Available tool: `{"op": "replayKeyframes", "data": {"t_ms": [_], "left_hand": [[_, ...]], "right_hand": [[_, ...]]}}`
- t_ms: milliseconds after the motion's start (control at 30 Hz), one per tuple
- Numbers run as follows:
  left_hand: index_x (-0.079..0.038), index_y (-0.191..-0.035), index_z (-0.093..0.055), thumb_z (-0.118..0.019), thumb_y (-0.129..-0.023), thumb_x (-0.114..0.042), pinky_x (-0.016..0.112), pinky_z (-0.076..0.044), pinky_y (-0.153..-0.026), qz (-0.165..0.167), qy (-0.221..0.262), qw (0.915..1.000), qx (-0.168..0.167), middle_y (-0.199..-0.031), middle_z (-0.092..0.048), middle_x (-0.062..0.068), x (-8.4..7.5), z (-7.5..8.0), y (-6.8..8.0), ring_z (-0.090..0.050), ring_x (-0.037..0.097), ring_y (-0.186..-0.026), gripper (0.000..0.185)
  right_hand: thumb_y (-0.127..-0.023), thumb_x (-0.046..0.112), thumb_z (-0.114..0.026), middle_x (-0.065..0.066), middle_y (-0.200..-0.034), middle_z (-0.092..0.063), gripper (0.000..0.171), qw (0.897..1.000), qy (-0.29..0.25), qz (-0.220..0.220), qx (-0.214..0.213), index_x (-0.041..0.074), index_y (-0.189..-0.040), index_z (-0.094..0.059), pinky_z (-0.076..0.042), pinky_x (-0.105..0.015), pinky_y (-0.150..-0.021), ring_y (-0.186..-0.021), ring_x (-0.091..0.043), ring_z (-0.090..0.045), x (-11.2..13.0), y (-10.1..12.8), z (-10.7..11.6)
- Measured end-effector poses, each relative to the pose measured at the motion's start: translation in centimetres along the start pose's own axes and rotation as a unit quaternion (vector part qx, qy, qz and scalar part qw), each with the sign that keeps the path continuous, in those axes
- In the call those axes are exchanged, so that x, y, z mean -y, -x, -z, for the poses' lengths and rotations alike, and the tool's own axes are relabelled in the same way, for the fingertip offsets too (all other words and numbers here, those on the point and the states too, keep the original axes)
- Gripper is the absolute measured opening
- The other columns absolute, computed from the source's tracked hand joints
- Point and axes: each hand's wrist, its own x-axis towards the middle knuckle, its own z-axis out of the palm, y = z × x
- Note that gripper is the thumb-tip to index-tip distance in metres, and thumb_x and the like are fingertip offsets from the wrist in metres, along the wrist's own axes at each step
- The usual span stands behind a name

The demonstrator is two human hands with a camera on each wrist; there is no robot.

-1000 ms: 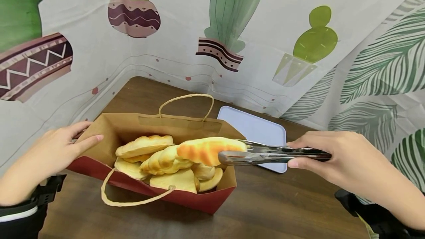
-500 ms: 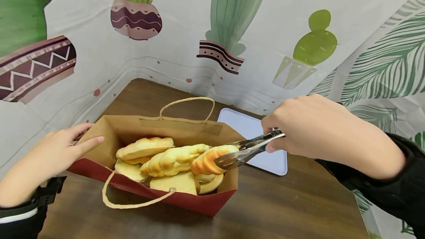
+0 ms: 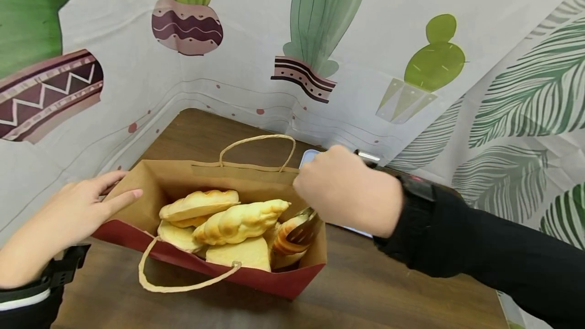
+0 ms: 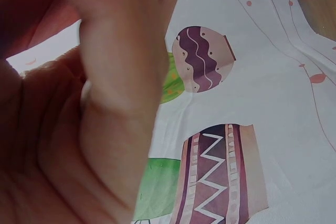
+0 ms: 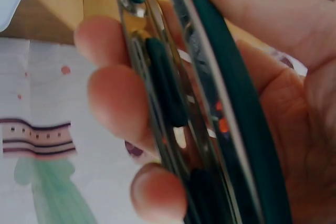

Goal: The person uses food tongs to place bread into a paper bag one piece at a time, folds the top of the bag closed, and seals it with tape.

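Bread roll: the orange-striped roll (image 3: 287, 237) is clamped in the tongs (image 3: 305, 226) at the 3 o'clock end of the paper bag (image 3: 292, 278), low among the other rolls; it is seen just at 7 o'clock of the right hand and well apart from the left hand.
Right hand: the right hand (image 3: 345, 194) is curled round the tongs above the bag's 3 o'clock edge; in the right wrist view the fingers (image 5: 113, 98) are seen wrapped over the metal arms with dark grips (image 5: 220, 98), which are squeezed close together.
Left hand: the left hand (image 3: 75, 209) is laid against the bag's 9 o'clock rim with fingers straight and relaxed; nothing is gripped by it.
Bag: a brown bag with a red outer band is laid open on the wooden bench (image 3: 365, 288); one cord handle (image 3: 258, 141) is raised at 12 o'clock and another (image 3: 183, 281) is draped at 6 o'clock.
Other rolls: pale golden rolls (image 3: 237, 220) are piled in the bag at 9 o'clock of the gripped roll, touching it.
Tray: a pale blue tray (image 3: 311, 156) is mostly hidden behind the right hand.
Backdrop: a cactus-print cloth (image 3: 320, 24) is hung at 12 o'clock.
Look: the gripped roll is oval, with orange and cream stripes, partly covered by the tong tips.
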Motion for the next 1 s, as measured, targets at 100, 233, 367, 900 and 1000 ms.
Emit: {"op": "replayKeyframes", "data": {"t_ms": [100, 233, 367, 900, 1000], "left_hand": [[0.009, -0.136, -0.037, -0.049, -0.093, -0.047, 0.068, -0.036, -0.080, 0.003, 0.000, 1.0000, 0.002, -0.127, -0.041, 0.042, -0.1, 0.0, 0.0, -0.044, 0.060, -0.108, 0.071], [0.009, -0.136, -0.037, -0.049, -0.093, -0.047, 0.068, -0.036, -0.080, 0.006, 0.001, 1.0000, 0.003, -0.128, -0.040, 0.042, -0.2, 0.1, 0.1, -0.043, 0.060, -0.108, 0.072], [0.008, -0.136, -0.037, -0.049, -0.093, -0.047, 0.068, -0.035, -0.081, 0.007, 0.005, 1.0000, 0.004, -0.128, -0.039, 0.042, -0.2, 0.1, 0.2, -0.042, 0.061, -0.109, 0.072], [0.009, -0.136, -0.037, -0.049, -0.092, -0.047, 0.068, -0.037, -0.079, 0.002, -0.001, 1.0000, 0.003, -0.125, -0.043, 0.042, -0.2, 0.1, 0.0, -0.044, 0.061, -0.108, 0.072], [0.009, -0.136, -0.037, -0.049, -0.093, -0.047, 0.068, -0.037, -0.079, 0.002, -0.001, 1.0000, 0.001, -0.125, -0.042, 0.042, -0.2, 0.1, 0.0, -0.043, 0.061, -0.107, 0.072]], "right_hand": [[-0.078, 0.006, -0.060, 0.010, -0.053, -0.045, 0.034, 1.000, 0.015, 0.022, -0.017, 0.022, -0.052, -0.045, -0.034, -0.026, -0.039, -0.044, -0.010, -0.041, 1.0, -0.9, -0.8], [-0.081, 0.004, -0.057, 0.010, -0.052, -0.042, 0.039, 0.998, 0.027, 0.043, -0.048, 0.022, -0.050, -0.041, -0.026, -0.023, -0.039, -0.043, -0.008, -0.037, 1.9, -1.6, -1.4], [-0.079, 0.002, -0.055, 0.010, -0.051, -0.031, 0.042, 0.995, 0.033, 0.052, -0.073, 0.021, -0.048, -0.032, -0.022, -0.022, -0.040, -0.043, -0.008, -0.031, 2.2, -1.9, -1.8], [-0.076, 0.008, -0.063, 0.009, -0.053, -0.038, 0.039, 1.000, 0.011, 0.012, 0.008, 0.021, -0.050, -0.036, -0.032, -0.025, -0.038, -0.045, -0.011, -0.035, 0.7, -0.5, -0.3], [-0.072, 0.010, -0.066, 0.007, -0.055, -0.041, 0.034, 1.000, -0.008, 0.001, 0.013, 0.021, -0.052, -0.041, -0.033, -0.027, -0.039, -0.046, -0.013, -0.041, 0.2, 0.1, 0.0]]}}
